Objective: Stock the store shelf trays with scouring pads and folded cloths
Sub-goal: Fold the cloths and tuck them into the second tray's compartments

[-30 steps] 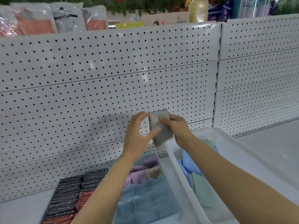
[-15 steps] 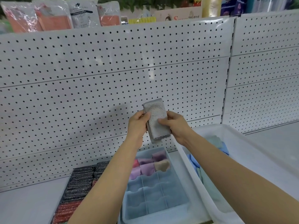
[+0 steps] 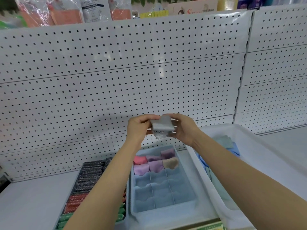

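Observation:
Both hands hold a grey folded cloth (image 3: 162, 125) in the air in front of the pegboard, above the trays. My left hand (image 3: 138, 128) grips its left end and my right hand (image 3: 183, 128) grips its right end. Below stands a blue divided tray (image 3: 164, 208) with several pink, purple and beige folded cloths (image 3: 155, 163) in its far cells; its near cells hold nothing. Left of it, a tray of black, red and green scouring pads (image 3: 88, 181) is partly hidden by my left forearm.
A large white bin (image 3: 259, 156) at the right holds loose blue and green cloths (image 3: 224, 143). White pegboard (image 3: 116, 80) backs the shelf. Packaged goods (image 3: 66, 12) sit above it. Bare white shelf (image 3: 33, 201) lies at the left.
The grey cloth stood upright between my hands; it has been folded down into a shorter, flatter bundle held level. The camera has tilted a little downward.

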Available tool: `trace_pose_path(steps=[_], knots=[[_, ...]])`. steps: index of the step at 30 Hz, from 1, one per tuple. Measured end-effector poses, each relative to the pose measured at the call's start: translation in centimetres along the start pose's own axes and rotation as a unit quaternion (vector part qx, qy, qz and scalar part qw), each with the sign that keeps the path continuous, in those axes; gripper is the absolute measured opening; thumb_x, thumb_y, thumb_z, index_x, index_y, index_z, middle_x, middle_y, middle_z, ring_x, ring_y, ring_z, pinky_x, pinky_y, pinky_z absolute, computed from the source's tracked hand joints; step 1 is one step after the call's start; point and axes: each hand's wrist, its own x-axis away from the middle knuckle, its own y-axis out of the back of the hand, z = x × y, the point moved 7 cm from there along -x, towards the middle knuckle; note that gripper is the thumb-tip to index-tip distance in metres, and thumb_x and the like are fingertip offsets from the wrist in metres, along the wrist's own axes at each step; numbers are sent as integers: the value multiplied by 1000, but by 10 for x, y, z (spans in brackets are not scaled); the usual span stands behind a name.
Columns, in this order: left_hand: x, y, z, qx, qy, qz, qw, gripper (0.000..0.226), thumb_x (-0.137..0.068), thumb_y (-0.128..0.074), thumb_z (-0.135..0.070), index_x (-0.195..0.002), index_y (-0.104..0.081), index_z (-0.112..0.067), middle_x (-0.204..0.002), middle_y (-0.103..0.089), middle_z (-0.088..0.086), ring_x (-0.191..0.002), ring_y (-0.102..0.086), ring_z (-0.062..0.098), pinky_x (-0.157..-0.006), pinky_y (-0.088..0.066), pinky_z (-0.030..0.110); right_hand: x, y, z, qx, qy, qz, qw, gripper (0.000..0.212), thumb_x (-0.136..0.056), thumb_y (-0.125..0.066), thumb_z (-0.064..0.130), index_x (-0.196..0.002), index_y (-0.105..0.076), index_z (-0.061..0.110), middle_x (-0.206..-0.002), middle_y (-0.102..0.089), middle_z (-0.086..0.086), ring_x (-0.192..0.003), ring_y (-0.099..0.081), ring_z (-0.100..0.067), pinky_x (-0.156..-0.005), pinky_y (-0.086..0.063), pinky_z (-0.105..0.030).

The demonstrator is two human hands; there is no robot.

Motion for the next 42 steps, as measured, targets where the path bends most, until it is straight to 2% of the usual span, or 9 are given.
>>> trace_pose_path(steps=[2, 5, 9, 15, 22, 26, 31, 36, 42], knots=[[2, 7, 3, -51, -24, -7, 998, 48, -87, -42, 17, -83, -79, -14, -95, -74, 4, -82, -68, 19, -69, -59, 32, -2, -3, -13, 18, -46, 34, 998, 37, -91, -55, 37, -111, -62, 7, -96, -65, -15, -86, -61, -32, -75, -54, -43], [9, 15, 11, -88, -14, 6, 996, 49, -86, -41, 16, -83, -79, -14, -102, -74, 0, -96, -69, 17, -73, -58, 26, -5, -11, -25, 109, 7, 78, 991, 28, -83, -65, 8, -109, -63, 0, -102, -64, -18, -92, -59, -31, -86, -51, -48], [18, 23, 30, -161, 30, 100, 981, 31, -90, -63, -15, -120, -66, -25, -114, -67, -13, -105, -60, 2, -81, -46, 14, -6, -12, -46, 199, 55, 36, 978, 24, -79, -68, -5, -102, -62, -5, -87, -64, -13, -80, -60, -22, -76, -53, -38], [32, 49, 84, -469, -1, 140, 872, 23, -66, -76, -16, -69, -57, -26, -65, -54, -7, -64, -49, 15, -54, -32, 28, -7, -19, -108, 345, 58, 67, 934, 22, -70, -71, 5, -82, -56, 15, -73, -56, -4, -69, -52, -16, -63, -43, -30], [45, 59, 137, -575, 19, 199, 793, 23, -71, -67, -15, -68, -49, -30, -64, -50, -11, -67, -51, 17, -51, -29, 24, -17, -23, -176, 575, 41, 81, 813, 12, -73, -68, 12, -74, -64, 23, -68, -58, 3, -69, -54, -17, -65, -44, -30], [43, 49, 155, -625, -4, 251, 740, 6, -74, -62, -27, -78, -58, -29, -76, -65, -4, -73, -58, 21, -60, -38, 26, -27, -21, -202, 589, 13, 75, 804, 19, -77, -62, 8, -79, -68, 25, -74, -65, 5, -75, -59, -16, -70, -50, -32], [36, 40, 162, -720, -37, 295, 628, 10, -80, -54, -22, -71, -51, -23, -58, -42, -2, -68, -51, 24, -72, -41, 29, -36, -27, -213, 615, 13, 113, 780, 27, -76, -70, 11, -101, -73, 20, -96, -73, -3, -91, -63, -18, -81, -51, -30], [28, 35, 171, -760, -22, 301, 575, 13, -83, -61, -22, -95, -65, -21, -90, -68, 2, -90, -64, 26, -87, -42, 34, -34, -36, -197, 639, 48, 142, 754, 37, -73, -64, 30, -110, -68, 27, -104, -72, 2, -96, -65, -17, -84, -52, -32], [24, 28, 175, -781, -38, 297, 548, 17, -85, -62, -40, -87, -62, -24, -90, -66, 0, -97, -59, 23, -100, -31, 38, -34, -40, -198, 682, 74, 106, 720, 32, -76, -57, 12, -105, -68, 19, -103, -71, -5, -98, -64, -25, -84, -51, -37]])
